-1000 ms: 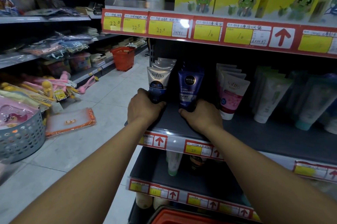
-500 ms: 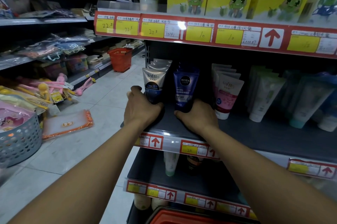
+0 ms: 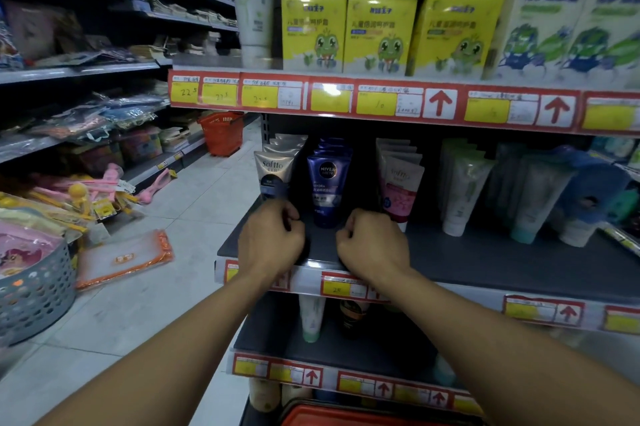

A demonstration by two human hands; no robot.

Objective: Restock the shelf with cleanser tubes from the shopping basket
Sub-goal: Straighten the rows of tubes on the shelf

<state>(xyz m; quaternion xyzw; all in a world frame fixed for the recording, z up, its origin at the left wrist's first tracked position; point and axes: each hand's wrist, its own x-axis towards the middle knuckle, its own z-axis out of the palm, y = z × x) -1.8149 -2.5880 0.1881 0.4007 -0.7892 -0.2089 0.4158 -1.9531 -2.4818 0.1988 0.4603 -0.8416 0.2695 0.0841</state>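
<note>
On the dark middle shelf stand rows of cleanser tubes: a grey Softto tube at the left end, a blue Nivea Men tube beside it, then a pink Softto tube. My left hand hovers curled just in front of the grey tube, holding nothing. My right hand is curled the same way, just right of the blue tube's base and apart from it. The red rim of a shopping basket shows at the bottom edge.
Yellow frog boxes fill the shelf above. White and green tubes stand to the right. A second red basket sits down the aisle, a grey basket and an orange-edged pouch lie on the floor at left.
Both hands have let go of the grey and blue tubes and drawn back toward the shelf's front edge with fingers curled. The tubes stay upright.
</note>
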